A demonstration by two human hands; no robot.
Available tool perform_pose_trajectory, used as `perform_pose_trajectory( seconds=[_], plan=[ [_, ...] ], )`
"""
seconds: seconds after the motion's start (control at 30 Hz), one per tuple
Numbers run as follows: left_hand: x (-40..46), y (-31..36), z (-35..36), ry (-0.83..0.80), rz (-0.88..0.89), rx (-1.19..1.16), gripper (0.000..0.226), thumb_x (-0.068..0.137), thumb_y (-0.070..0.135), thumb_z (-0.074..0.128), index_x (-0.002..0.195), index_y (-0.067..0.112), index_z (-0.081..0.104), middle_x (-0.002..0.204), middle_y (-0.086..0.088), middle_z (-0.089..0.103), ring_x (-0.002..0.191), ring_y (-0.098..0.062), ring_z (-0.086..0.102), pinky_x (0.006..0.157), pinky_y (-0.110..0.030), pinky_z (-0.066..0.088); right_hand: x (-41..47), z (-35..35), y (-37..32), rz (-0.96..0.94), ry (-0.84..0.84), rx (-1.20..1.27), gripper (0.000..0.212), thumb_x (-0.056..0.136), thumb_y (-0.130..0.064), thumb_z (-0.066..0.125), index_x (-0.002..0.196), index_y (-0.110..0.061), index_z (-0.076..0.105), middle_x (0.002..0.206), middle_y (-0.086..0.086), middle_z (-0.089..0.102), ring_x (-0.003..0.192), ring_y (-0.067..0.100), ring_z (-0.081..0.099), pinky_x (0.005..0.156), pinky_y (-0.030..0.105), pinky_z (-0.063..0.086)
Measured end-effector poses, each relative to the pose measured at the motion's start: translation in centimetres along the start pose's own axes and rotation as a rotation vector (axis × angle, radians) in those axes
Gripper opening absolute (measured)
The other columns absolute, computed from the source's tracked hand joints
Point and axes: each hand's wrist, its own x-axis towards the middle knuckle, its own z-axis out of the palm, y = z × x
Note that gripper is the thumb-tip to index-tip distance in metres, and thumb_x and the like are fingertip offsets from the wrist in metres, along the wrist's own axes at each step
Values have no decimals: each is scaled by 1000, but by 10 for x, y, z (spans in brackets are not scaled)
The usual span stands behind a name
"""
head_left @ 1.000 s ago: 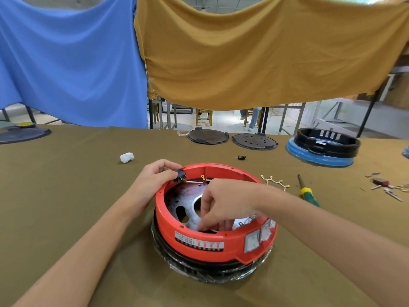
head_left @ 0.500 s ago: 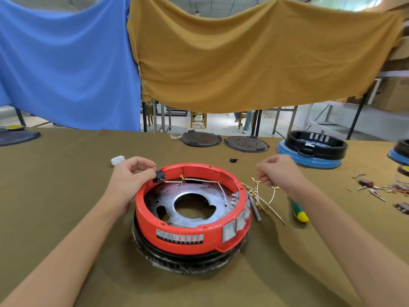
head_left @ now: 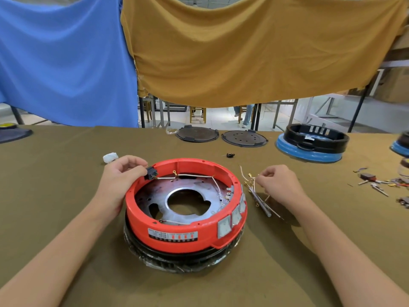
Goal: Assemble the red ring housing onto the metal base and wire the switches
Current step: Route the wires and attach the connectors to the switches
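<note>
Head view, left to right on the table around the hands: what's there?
White crumpled wad → left hand → red ring housing → loose gold-tipped wires → right hand → blue-and-black round unit.

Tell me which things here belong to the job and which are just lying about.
In the job: red ring housing, metal base, black switch in left hand, loose wires at right hand.
Lying about: white wad, two dark discs, blue-and-black unit.
</note>
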Motion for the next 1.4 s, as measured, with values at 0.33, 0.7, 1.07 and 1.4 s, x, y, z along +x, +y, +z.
perform_pose_trajectory(
  seconds=[0.33,0.7,1.07,1.4],
  plan=[
    [-4,1,1,-18,-22,-2,24,87,-8,60,80,13,68,67,3,63,54,-8,55,50,-16,47,-6,-4,-3,53,-5,425,6,91,-14,67,88,-13,72,83,8,72,69,13,60,60,22,49],
    [-5,3,-1,-48,-27,18,27,86,-8,59,78,17,69,71,3,65,58,-9,58,62,-26,47,-1,-1,3,-36,-19,107,8,94,-21,64,98,-19,71,90,-2,71,80,11,65,69,28,56],
    [-6,4,1,-37,-19,24,28,86,-10,57,78,15,68,69,3,65,58,-10,57,62,-28,47,-7,-4,-1,0,-107,-70,15,84,-27,68,75,-15,73,79,1,71,75,15,65,71,37,59],
    [-6,5,1,-43,-26,30,27,86,-9,56,79,14,67,77,-6,63,64,-18,54,63,-32,44,-9,-3,-1,-51,-181,-91,12,89,-21,66,81,-18,75,79,-1,72,76,13,65,75,36,59]
  ],
)
